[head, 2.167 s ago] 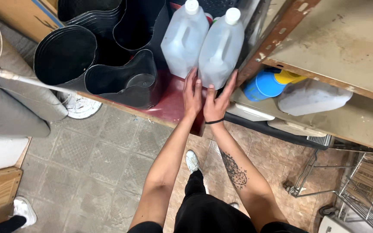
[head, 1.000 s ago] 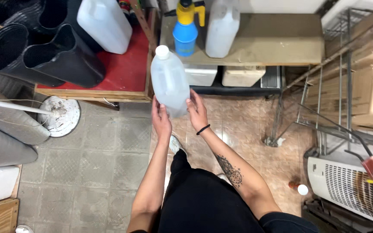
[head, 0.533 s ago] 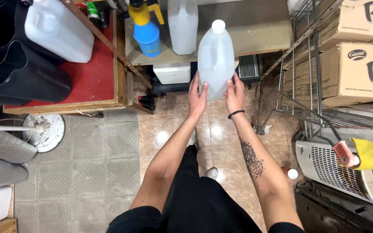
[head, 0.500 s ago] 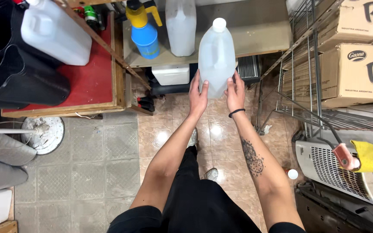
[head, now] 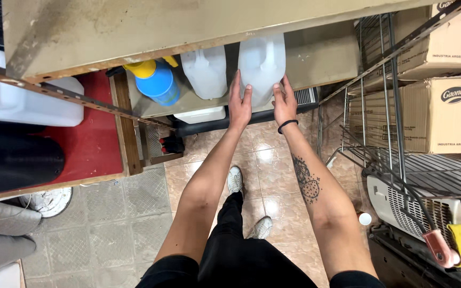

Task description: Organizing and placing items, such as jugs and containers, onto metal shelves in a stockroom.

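While both the left hand (head: 239,106) and the right hand (head: 284,104) grasped the translucent white plastic jug (head: 262,66), a similar jug (head: 205,71) stood just left of them.

Views: one only, worn on the person's head; no second view shares the scene.
Facing: steeply down and forward, along both bare forearms to the left hand (head: 239,109) and right hand (head: 284,105).
Nearness: the hands lie at arm's reach, above the middle of the frame; legs and shoes fall below them.
Beyond the hands: a low shelf (head: 326,58) under a worn board.
Right of the hands: wire racks (head: 401,160).
Left of the hands: a red platform (head: 89,144).
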